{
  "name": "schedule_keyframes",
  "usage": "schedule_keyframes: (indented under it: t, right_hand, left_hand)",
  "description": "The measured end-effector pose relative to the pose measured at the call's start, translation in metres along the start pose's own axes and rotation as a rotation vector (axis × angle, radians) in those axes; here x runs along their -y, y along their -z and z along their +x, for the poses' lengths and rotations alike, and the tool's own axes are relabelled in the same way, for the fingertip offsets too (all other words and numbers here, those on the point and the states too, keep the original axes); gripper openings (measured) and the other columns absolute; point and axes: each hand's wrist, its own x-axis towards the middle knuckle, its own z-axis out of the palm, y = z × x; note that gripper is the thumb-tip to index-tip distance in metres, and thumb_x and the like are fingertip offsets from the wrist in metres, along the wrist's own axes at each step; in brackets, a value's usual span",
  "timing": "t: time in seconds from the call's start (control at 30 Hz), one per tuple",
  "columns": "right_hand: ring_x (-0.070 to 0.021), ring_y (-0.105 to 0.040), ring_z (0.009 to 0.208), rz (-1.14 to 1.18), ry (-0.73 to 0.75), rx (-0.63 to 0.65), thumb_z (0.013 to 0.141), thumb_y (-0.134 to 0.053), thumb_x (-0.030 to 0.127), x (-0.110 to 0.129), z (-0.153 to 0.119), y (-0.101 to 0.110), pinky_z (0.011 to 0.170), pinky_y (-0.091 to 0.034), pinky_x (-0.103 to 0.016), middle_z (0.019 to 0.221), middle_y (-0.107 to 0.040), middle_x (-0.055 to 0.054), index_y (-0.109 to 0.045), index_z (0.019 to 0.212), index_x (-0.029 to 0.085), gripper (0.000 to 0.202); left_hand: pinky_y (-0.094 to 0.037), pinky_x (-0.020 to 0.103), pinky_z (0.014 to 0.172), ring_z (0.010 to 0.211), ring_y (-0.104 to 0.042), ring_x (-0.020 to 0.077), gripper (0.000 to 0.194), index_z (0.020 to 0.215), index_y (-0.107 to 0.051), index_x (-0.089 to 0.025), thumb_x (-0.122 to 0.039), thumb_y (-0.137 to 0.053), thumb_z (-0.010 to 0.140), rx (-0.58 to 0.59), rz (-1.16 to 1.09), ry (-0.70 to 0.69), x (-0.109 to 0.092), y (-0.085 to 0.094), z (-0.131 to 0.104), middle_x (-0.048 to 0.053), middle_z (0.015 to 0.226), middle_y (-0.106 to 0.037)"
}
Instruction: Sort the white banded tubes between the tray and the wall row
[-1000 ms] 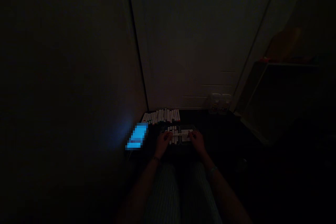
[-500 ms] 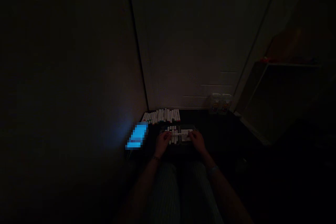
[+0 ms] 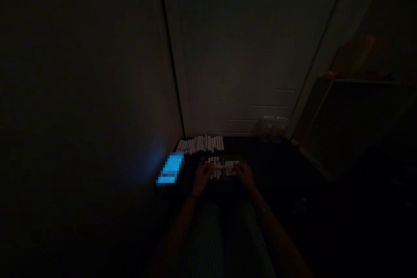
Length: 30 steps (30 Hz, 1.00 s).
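Note:
A white marker (image 3: 223,167) lies crosswise between my hands, above an open clear case. My left hand (image 3: 203,173) closes on its left end, and my right hand (image 3: 243,173) pinches its right end. Beneath the left part of the marker, several white markers (image 3: 214,174) stand side by side in the left half of the case. The right half of the case (image 3: 233,157) holds a white card (image 3: 230,171), which the marker and my right fingers partly cover. Dim light hides the finer finger detail.
Behind the case, a row of white markers (image 3: 200,144) lies along the wall. A glowing phone-like screen (image 3: 170,169) stands at the left. Two clear containers (image 3: 273,129) with labels stand at the back right of the dark table (image 3: 276,160). A shelf (image 3: 358,80) is farther right.
Both hands keep their hold on the marker and have hardly moved. The whole view has shifted very slightly.

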Motion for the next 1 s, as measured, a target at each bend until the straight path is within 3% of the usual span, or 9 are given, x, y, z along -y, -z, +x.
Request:
schedule_keyframes:
  t: [0.67, 1.0]
  right_hand:
    - [-0.0132, -0.054, 0.073, -0.043, 0.010, -0.007, 0.084, -0.035, 0.041, 0.0008, -0.0004, 0.0006, 0.070, -0.036, -0.022, 0.072, -0.062, -0.003, -0.063, 0.068, 0.020, 0.038]
    - [-0.0136, -0.054, 0.073, -0.056, 0.009, 0.003, 0.084, -0.035, 0.041, 0.0032, -0.0006, 0.0017, 0.070, -0.036, -0.023, 0.072, -0.062, -0.003, -0.063, 0.068, 0.020, 0.039]
  left_hand:
    - [-0.045, 0.028, 0.069, 0.074, -0.059, 0.0160, 0.032, 0.087, -0.062, -0.017, -0.042, -0.049, 0.072, -0.021, -0.008, 0.046, 0.0065, -0.0033, 0.0009, 0.005, 0.083, -0.064]
    - [-0.045, 0.029, 0.073, 0.079, -0.058, 0.0176, 0.031, 0.087, -0.062, -0.016, -0.041, -0.050, 0.072, -0.005, -0.017, 0.059, -0.0008, -0.0003, -0.0005, 0.006, 0.084, -0.064]
